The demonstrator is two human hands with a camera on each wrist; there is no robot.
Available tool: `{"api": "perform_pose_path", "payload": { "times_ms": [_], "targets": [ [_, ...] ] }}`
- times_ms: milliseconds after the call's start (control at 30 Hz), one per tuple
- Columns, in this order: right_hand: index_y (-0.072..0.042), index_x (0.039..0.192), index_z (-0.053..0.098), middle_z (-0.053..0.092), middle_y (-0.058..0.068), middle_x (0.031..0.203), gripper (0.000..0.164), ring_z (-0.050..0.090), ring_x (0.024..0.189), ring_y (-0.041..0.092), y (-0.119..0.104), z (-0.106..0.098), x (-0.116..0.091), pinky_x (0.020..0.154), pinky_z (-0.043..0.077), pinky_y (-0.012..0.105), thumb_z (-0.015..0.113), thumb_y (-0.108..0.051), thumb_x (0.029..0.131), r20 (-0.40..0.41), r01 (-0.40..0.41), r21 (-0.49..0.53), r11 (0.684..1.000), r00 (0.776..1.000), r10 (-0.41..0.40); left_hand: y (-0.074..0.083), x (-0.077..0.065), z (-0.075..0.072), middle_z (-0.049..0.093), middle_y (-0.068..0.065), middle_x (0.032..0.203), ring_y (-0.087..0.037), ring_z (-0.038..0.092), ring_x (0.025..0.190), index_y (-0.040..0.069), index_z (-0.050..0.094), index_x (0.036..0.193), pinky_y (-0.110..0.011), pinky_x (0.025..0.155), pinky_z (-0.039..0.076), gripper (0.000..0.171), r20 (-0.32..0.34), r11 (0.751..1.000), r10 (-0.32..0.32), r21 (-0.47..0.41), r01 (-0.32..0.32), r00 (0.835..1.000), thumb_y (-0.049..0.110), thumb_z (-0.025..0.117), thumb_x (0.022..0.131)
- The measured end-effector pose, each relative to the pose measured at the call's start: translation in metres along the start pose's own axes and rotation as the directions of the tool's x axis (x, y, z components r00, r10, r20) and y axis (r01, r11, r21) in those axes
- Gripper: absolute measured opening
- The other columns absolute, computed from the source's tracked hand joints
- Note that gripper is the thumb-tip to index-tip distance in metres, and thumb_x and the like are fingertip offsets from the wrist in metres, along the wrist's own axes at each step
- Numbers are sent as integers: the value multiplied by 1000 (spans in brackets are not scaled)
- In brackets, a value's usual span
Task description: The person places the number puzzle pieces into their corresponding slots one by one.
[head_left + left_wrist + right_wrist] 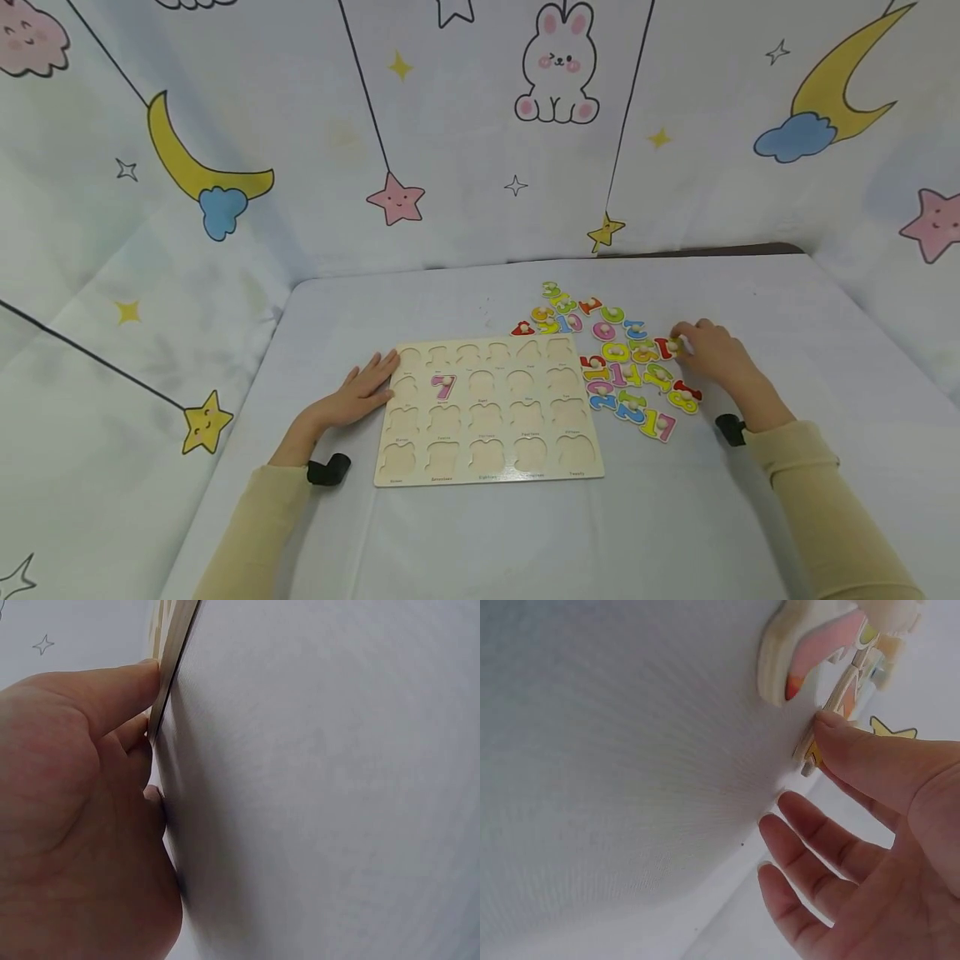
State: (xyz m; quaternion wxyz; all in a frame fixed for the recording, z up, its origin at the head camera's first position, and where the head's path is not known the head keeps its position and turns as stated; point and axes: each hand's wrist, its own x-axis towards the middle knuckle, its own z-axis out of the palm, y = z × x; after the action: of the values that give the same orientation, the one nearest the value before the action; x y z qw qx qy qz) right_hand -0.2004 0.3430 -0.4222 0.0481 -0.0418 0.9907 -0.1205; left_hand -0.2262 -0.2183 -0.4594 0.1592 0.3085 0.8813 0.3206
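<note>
A wooden number puzzle board (487,482) lies on the white-covered table, with a purple 7 piece (443,387) in one of its recesses. My left hand (354,398) rests at the board's left edge, fingers stretched out; the left wrist view shows the thumb (127,690) against the side of the board. Over at the right edge of the pile of number pieces, my right hand (716,354) pinches a red and yellow number piece (665,347) between thumb and index finger. Its other fingers (810,832) are spread loosely near the cloth.
Several colourful number pieces (617,352) with small knobs lie flat right of the board, some touching its right edge. A small red piece (522,328) sits just behind the board's back edge. Behind the table hangs a white cloth (465,125) printed with moons, stars and a rabbit.
</note>
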Motion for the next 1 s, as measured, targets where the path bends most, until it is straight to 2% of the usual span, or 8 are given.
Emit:
{"api": "perform_pose_path", "payload": {
  "times_ms": [267, 633, 867, 1000],
  "targets": [
    [9, 111, 45, 51, 30, 98, 39, 50, 83, 43, -1, -3, -2, 68, 46, 53, 68, -5, 83, -22, -28, 78, 997, 999, 30, 2, 1, -1, 6, -19, 153, -38, -4, 138, -3, 12, 148, -58, 104, -9, 61, 2, 1000, -1, 4, 1, 1000, 17, 45, 100],
    [7, 106, 43, 57, 25, 90, 38, 50, 68, 31, 0, 2, -6, 58, 47, 42, 71, -5, 82, -70, -26, 118, 993, 997, 34, 0, 0, 0, 6, -19, 153, -37, -5, 138, -2, 12, 148, -57, 104, -9, 62, 5, 1000, -9, -1, 9, 1000, 19, 45, 101],
    [10, 109, 52, 57, 27, 100, 31, 53, 86, 39, -2, 4, -6, 77, 46, 54, 66, 0, 84, -47, 12, 84, 996, 999, -8, 1, 0, -1, 6, -20, 153, -38, -4, 138, -2, 11, 148, -57, 104, -9, 62, 4, 1000, -8, 1, 8, 1000, 19, 45, 101],
    [10, 110, 55, 57, 27, 101, 29, 52, 89, 40, -3, 4, -5, 80, 44, 57, 65, 0, 84, -28, 18, 71, 997, 999, -17, 1, 0, -1, 6, -20, 153, -38, -4, 138, -2, 12, 148, -58, 104, -9, 62, 3, 1000, -8, 1, 8, 1000, 19, 45, 101]
  ]
}}
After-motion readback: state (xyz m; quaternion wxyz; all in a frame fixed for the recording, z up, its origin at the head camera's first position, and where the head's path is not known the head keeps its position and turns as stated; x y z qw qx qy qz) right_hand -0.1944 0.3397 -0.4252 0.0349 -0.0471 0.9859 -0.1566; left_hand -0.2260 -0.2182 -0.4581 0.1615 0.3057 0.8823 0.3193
